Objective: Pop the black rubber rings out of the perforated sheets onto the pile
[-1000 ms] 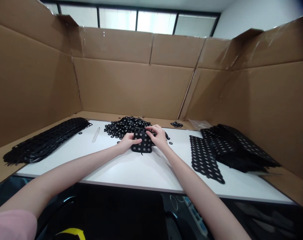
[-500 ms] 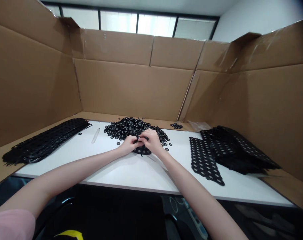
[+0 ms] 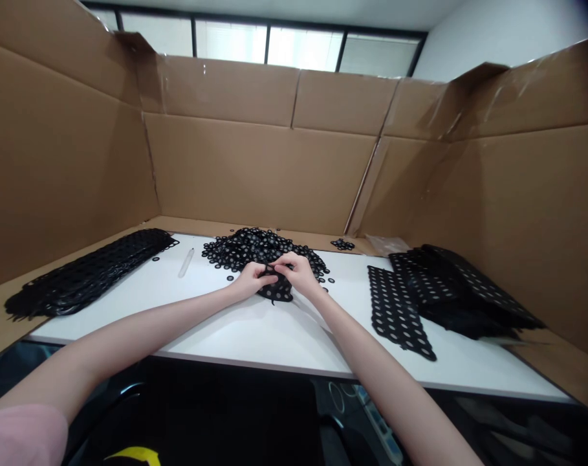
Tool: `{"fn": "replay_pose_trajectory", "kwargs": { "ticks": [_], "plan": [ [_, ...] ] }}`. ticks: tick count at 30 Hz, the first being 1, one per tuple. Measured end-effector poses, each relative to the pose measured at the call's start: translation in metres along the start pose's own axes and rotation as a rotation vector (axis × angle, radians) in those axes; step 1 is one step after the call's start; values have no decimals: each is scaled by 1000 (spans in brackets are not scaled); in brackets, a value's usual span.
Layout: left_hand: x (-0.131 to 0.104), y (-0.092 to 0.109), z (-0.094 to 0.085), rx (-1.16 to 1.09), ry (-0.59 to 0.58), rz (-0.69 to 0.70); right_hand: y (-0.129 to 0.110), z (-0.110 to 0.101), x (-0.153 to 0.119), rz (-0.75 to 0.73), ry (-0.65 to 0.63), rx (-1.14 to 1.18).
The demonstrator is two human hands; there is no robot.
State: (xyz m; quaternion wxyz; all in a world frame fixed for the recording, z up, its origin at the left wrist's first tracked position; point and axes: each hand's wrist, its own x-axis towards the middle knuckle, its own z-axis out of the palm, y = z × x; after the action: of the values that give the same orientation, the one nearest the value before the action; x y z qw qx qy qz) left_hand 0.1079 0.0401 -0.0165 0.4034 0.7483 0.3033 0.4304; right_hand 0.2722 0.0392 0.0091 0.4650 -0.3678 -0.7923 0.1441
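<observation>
Two hands pinch a small black dotted sheet

The left hand (image 3: pixel 249 281) and the right hand (image 3: pixel 298 273) are close together, both with fingers closed on the small black dotted sheet (image 3: pixel 277 292). It is at the middle of the white table (image 3: pixel 216 333), on the near side of the big pile of black rings (image 3: pixel 252 244). Tall cardboard walls (image 3: pixel 259 168) stand at the back and both sides, with windows (image 3: pixel 303 48) above. Bare white table lies between the hands and the front edge, and more on each side. The big ring pile blocks the way straight back. On the left are a thin whitish pen (image 3: pixel 186 263) and a long black stack (image 3: pixel 94 275). On the right are a flat dotted sheet (image 3: pixel 399 310) and a messy sheet heap (image 3: pixel 451 285).
</observation>
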Motion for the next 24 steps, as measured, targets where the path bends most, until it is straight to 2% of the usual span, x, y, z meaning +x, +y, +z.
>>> {"fn": "replay_pose_trajectory", "kwargs": {
  "ticks": [3, 5, 11, 13, 19, 21, 24],
  "plan": [
    [-1, 0, 1, -28, -26, -7, 3, 1, 1, 105, -25, 155],
    [-1, 0, 1, -60, -38, -1, 2, -1, 1, 124, -39, 206],
    [0, 0, -1, -41, -16, -12, -5, -2, -2, -37, -10, -19],
    [0, 2, 0, -26, -21, -8, -3, 2, -1, -19, 43, -64],
    [0, 5, 1, -137, -52, -21, 17, 12, 8, 158, 256, 51],
    [-1, 1, 1, -185, -49, -59, 26, 7, 12, 190, 321, 49],
    [-2, -3, 0, -248, -45, -130, 41, -14, 13, 249, 456, 26]
  ]
}}
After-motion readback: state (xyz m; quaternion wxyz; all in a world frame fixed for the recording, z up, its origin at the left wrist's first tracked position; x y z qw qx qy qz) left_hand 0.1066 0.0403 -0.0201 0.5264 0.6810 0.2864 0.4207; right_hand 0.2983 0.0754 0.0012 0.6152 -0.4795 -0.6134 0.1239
